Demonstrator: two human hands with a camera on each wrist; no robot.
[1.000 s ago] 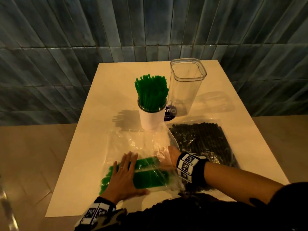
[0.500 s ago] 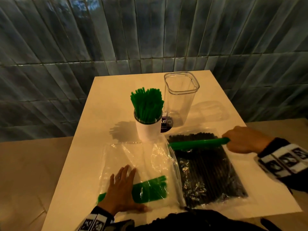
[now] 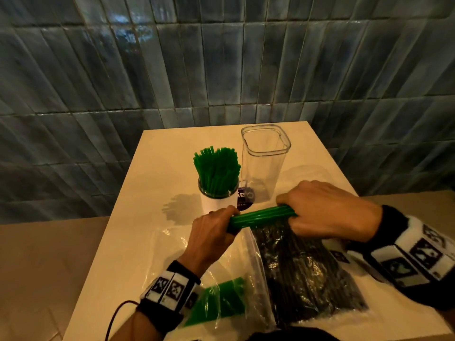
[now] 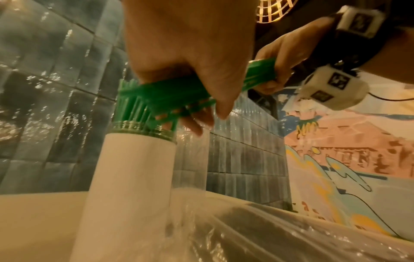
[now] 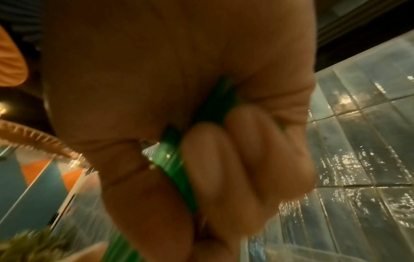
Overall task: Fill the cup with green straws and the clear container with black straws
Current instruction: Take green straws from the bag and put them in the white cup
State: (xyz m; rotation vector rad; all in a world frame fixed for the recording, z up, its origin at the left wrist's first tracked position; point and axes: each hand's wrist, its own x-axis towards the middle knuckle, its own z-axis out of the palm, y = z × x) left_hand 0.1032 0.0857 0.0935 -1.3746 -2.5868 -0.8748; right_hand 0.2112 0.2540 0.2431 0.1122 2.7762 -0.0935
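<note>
A bundle of green straws (image 3: 262, 216) lies level above the table, held at both ends. My left hand (image 3: 214, 228) grips its left end and my right hand (image 3: 327, 214) grips its right end. The left wrist view shows the bundle of green straws (image 4: 179, 95) just in front of the white cup (image 4: 130, 177). In the right wrist view my fingers (image 5: 224, 168) curl round the green straws (image 5: 174, 159). The white cup (image 3: 215, 201) stands behind, packed with upright green straws (image 3: 216, 168). Beside it the clear container (image 3: 264, 161) is empty.
A clear bag (image 3: 234, 271) with a few green straws (image 3: 219, 303) lies at the front of the pale table (image 3: 157, 168). A bag of black straws (image 3: 302, 269) lies to its right. A tiled wall (image 3: 221, 57) rises behind the table.
My left hand left the bag of green straws and rose to take the bundle's left end. My right hand brought the bundle in toward the cup.
</note>
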